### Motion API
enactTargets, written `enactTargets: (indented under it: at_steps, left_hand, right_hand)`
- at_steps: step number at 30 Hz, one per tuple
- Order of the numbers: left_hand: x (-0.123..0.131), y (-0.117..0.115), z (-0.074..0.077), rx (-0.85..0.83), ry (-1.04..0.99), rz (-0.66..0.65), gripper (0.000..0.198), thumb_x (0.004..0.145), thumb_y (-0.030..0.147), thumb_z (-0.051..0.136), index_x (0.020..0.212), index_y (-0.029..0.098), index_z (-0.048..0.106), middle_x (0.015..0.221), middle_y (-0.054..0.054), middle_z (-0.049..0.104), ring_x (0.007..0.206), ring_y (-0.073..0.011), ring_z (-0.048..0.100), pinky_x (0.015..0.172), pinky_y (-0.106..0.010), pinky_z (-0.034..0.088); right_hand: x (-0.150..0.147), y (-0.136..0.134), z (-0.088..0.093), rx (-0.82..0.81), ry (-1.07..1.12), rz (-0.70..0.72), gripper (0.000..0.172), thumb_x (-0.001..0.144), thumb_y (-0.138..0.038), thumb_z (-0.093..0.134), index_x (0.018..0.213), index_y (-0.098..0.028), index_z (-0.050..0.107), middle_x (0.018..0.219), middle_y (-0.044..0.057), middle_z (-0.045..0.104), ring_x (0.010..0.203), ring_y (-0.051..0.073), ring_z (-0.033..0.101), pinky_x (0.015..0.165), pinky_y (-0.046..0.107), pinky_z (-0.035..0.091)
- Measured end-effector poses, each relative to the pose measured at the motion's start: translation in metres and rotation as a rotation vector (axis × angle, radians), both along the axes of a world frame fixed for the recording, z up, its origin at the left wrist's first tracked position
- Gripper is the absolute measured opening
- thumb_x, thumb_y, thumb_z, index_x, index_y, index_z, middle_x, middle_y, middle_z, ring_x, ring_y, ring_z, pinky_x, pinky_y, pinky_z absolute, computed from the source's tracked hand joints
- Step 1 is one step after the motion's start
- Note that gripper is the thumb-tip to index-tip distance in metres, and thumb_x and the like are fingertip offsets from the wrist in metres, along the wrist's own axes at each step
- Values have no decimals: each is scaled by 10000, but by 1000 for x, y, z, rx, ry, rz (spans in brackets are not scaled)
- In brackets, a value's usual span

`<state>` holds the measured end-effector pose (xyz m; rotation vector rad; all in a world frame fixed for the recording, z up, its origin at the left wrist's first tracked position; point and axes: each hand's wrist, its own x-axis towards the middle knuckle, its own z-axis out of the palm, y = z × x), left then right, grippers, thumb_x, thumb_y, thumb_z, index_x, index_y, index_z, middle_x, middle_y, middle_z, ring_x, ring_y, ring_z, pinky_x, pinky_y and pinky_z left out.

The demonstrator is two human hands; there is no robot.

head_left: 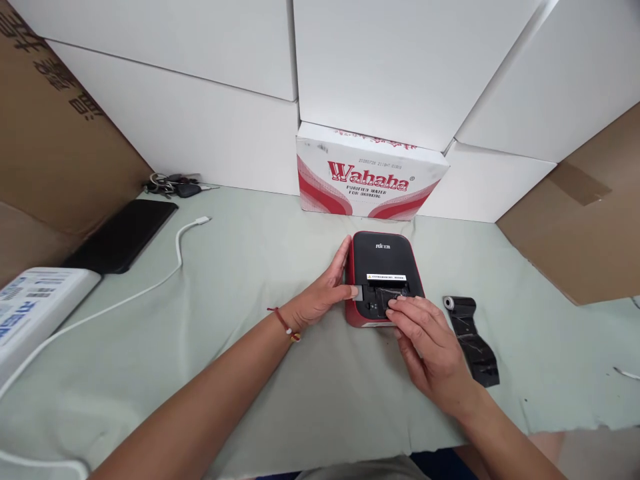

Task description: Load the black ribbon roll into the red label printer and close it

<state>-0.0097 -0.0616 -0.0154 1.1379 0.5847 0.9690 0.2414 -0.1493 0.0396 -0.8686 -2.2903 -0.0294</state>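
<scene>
A small label printer (384,260) with a black top and red sides stands on the cloth-covered table. My left hand (320,293) is closed around its left side, the thumb pressing on a grey tab (357,292). At the printer's near end, the fingertips of my right hand (430,333) are together on a piece of black shiny film (387,297) beneath the white warning strip. Those fingers hide part of the film, so how it sits in the opening is unclear. A roll of black ribbon (463,320) lies partly unrolled to the right of my right hand.
Behind the printer a Wahaha water carton (373,177) leans against white boxes (200,127). On the left lie keys (180,185), a black phone-like slab (125,237), a white box (40,307) and a white cable (150,287). Cardboard (585,220) stands at the right.
</scene>
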Motion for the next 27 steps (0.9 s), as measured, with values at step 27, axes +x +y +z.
enactTargets:
  at_steps: [27]
  left_hand:
    - [5, 10, -12, 75, -8, 55, 1366, 799, 474, 889, 1821, 424, -16, 1954, -24, -13, 1818, -318, -6, 1469, -540, 21]
  right_hand:
    - [-75, 125, 86, -664, -906, -399, 305, 974, -196, 717, 1262, -177, 813, 1255, 176, 830, 1120, 353, 772, 824, 368, 538]
